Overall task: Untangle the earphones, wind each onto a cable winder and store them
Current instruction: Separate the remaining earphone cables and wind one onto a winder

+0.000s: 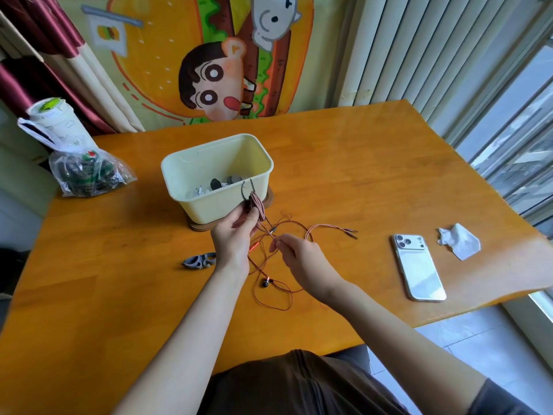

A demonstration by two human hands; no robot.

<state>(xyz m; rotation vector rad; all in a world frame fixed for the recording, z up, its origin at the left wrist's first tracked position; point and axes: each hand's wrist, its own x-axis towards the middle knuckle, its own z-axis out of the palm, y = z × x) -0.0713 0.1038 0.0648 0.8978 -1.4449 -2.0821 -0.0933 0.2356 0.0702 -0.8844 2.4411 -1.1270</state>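
Nearest the tabletop's (pixel 119 295) front edge we see loose red earphone cable (pixel 281 309) looping around its black earbud (pixel 265 283). Just beyond, our right hand (pixel 302 256) pinches one strand, while our left hand (pixel 232 238) grips a cable winder (pixel 258 206), partly wound, raised in front of the cream box (pixel 209 205) at mid-table. A spare grey winder (pixel 199 260) lies left of the hands. We judge the trailing loops could knot or snag if pulled quickly. Open wood stretches left and far right; a phone (pixel 419 268) and crumpled tissue (pixel 459 241) sit near the right edge.
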